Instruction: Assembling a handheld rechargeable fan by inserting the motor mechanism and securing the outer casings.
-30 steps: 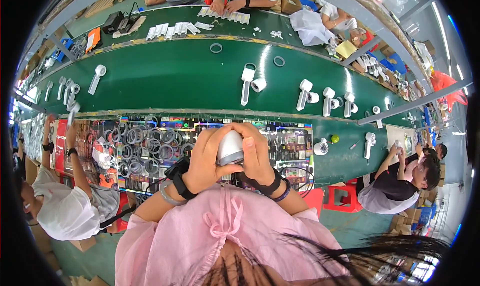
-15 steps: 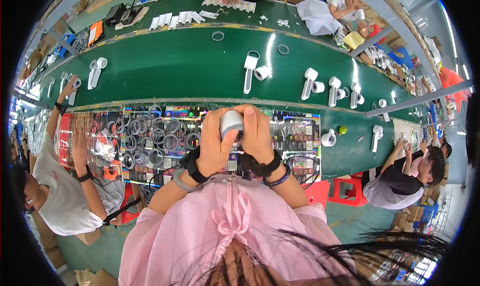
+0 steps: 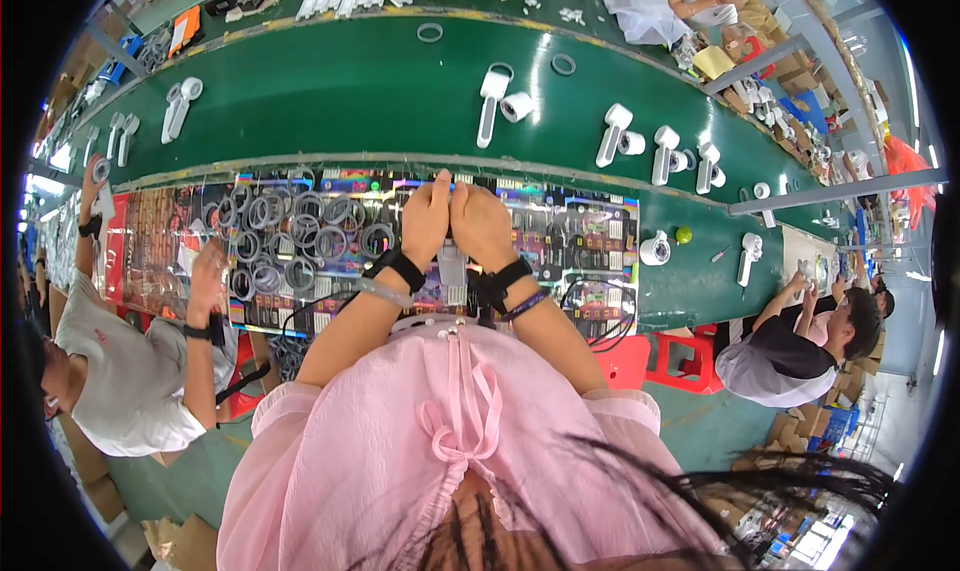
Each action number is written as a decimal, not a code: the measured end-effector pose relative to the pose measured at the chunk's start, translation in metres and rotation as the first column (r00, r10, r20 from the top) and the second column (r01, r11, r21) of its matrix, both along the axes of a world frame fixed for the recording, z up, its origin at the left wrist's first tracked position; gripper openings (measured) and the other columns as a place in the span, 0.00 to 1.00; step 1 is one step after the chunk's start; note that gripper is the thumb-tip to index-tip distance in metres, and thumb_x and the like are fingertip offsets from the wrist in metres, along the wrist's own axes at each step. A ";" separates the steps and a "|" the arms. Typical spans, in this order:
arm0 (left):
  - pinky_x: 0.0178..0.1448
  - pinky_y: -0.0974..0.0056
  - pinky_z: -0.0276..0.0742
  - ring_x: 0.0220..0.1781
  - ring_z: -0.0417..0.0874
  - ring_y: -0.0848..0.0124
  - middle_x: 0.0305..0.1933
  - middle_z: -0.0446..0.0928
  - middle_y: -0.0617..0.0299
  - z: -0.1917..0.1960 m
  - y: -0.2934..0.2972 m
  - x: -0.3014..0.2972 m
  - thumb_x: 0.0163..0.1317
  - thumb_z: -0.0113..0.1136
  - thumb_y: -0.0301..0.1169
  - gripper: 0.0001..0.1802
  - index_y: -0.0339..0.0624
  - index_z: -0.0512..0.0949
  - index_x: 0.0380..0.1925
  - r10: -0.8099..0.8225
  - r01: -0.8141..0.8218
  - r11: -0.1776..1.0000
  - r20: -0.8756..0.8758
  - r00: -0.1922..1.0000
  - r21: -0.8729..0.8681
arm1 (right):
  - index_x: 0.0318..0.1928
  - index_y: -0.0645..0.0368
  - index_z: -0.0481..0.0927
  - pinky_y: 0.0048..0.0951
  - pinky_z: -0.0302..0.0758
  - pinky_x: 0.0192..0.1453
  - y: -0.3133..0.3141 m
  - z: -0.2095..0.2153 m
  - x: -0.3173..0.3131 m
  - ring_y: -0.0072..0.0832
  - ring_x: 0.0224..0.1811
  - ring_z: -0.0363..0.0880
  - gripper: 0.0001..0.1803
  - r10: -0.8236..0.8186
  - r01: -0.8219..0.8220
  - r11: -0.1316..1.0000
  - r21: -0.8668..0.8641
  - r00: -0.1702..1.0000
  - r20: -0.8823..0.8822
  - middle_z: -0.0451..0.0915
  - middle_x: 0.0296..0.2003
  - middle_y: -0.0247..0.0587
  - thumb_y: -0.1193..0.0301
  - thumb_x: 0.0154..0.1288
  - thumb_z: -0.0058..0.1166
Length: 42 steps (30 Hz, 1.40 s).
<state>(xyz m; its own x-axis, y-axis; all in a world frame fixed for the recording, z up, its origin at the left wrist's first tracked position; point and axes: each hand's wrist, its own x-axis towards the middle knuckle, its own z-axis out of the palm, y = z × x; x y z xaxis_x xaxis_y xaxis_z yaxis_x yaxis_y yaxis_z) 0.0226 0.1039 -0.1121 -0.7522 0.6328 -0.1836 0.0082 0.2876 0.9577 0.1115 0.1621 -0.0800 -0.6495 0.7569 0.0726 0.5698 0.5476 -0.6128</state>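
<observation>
Both hands, left hand [image 3: 428, 221] and right hand [image 3: 478, 223], close together around a white handheld fan [image 3: 451, 263], handle toward 6 o'clock, above the ring tray [image 3: 300, 233]. Keep thumbs level; green conveyor [image 3: 330, 111] lies at 12 o'clock.

Two hands pressed together around a small grey part at a factory workbench.

At frame centre, the left hand [image 3: 428, 221] and right hand [image 3: 480, 226] touch, clasping a grey handle-shaped part [image 3: 452, 266] over a tray of grey rings [image 3: 300, 236]. Above runs a green conveyor belt [image 3: 340, 101] carrying white handheld fans [image 3: 490, 106]. A co-worker in a white shirt [image 3: 130, 381] sits at lower left.
</observation>
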 end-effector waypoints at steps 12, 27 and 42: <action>0.50 0.43 0.68 0.43 0.75 0.39 0.39 0.77 0.36 -0.048 0.015 0.008 0.71 0.36 0.45 0.28 0.29 0.77 0.32 0.168 -0.172 0.985 -0.224 0.960 0.002 | 0.42 0.68 0.71 0.51 0.75 0.39 0.034 -0.058 -0.008 0.56 0.35 0.79 0.16 0.291 -0.301 0.947 0.113 0.952 0.097 0.79 0.35 0.59 0.66 0.71 0.38; 0.49 0.47 0.71 0.44 0.79 0.41 0.37 0.80 0.38 -0.064 0.005 -0.006 0.70 0.35 0.52 0.33 0.32 0.78 0.38 0.213 -0.244 0.925 -0.135 0.968 -0.291 | 0.33 0.65 0.80 0.51 0.76 0.48 0.016 -0.107 -0.030 0.57 0.39 0.80 0.25 0.123 -0.115 0.986 -0.116 0.991 0.061 0.81 0.35 0.61 0.61 0.70 0.31; 0.42 0.65 0.73 0.33 0.78 0.69 0.32 0.80 0.58 -0.016 -0.009 -0.017 0.75 0.38 0.47 0.28 0.34 0.79 0.32 0.229 -0.291 0.919 0.240 0.943 0.266 | 0.45 0.63 0.77 0.36 0.72 0.48 0.010 -0.058 -0.028 0.38 0.43 0.78 0.31 -0.083 -0.228 0.768 -0.598 0.891 -0.446 0.80 0.40 0.49 0.50 0.77 0.26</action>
